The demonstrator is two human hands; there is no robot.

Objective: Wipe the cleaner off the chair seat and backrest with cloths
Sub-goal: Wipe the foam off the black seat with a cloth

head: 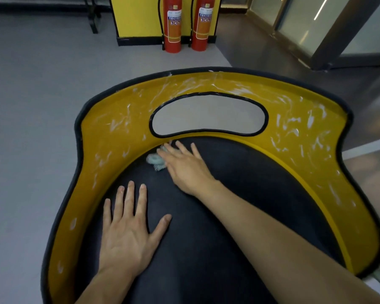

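I'm looking down on the dark chair seat (pixel 239 205), its front facing six o'clock. The yellow backrest (pixel 305 132) is curving around it from eight through twelve to four o'clock, with white cleaner streaks (pixel 290 128) smearing it. My left hand (pixel 127 233) is lying flat at seven o'clock, fingers spread wide. My right hand (pixel 184 167) is pressing straight fingers on a bunched pale-green cloth (pixel 155 161) at eleven o'clock, its visible part stretching along the seat-backrest seam toward one o'clock.

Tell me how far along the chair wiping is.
Early on. The dark seat shows no white streaks, so it may be done. In hand: the right hand presses a pale cloth at the seat's rear edge, while the left hand rests flat on the seat. Left: white cleaner smears cover the yellow backrest.
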